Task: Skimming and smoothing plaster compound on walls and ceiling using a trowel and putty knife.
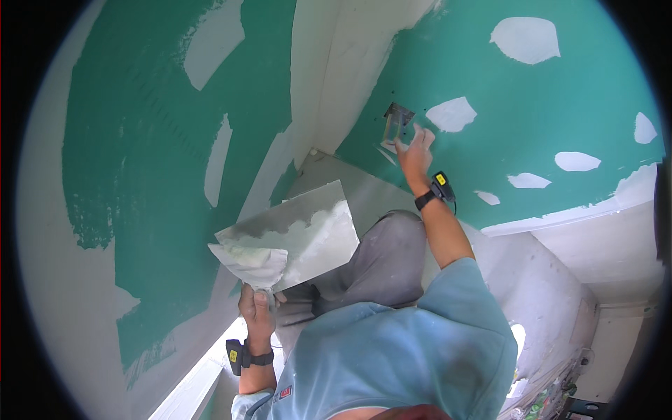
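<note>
My left hand (257,310) is closed on the handle of a wide scraper (245,260) loaded with white compound, which lies over a large metal hawk (311,245) smeared with the same; whether it grips the hawk too is hidden. My right hand (414,150) reaches up to the green wallboard (532,119) on the right, fingers closed on a small flat tool (393,129) whose blade is against the board by a dark spot. An irregular white patch (451,114) is just right of that spot. Each wrist wears a black strapped device.
A second green board (154,140) with white patches fills the left, meeting the right one at a pale corner strip (329,63). My bent knee (385,252) is below, above a pale floor (483,259). Cables and small clutter (546,392) lie at lower right.
</note>
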